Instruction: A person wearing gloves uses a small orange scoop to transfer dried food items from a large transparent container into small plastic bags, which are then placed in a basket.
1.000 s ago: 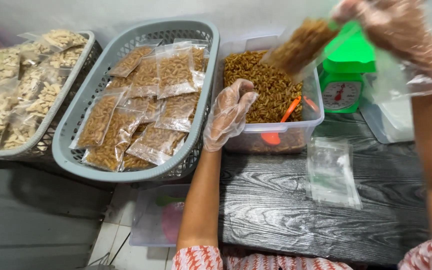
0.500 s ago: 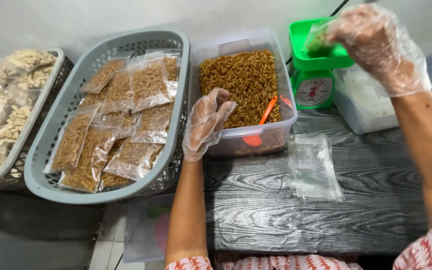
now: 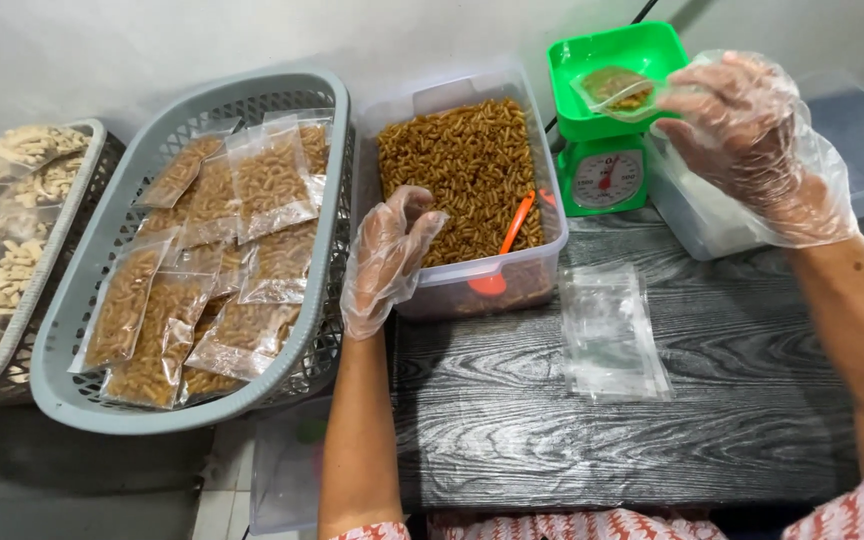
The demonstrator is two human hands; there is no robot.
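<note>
Clear snack bag on scale, right hand pinching

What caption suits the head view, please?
Gloved right hand holds snack bag over green scale; left hand rests at tub.

Bright green scale with a white dial and red needle. Brown spiral snacks fill the clear tub — an orange scoop lies among them. Grey basket (brown packets inside); paler, cream-coloured snacks in the second basket. The table is black with white woodgrain streaks — sleeves red-and-white patterned.
</note>
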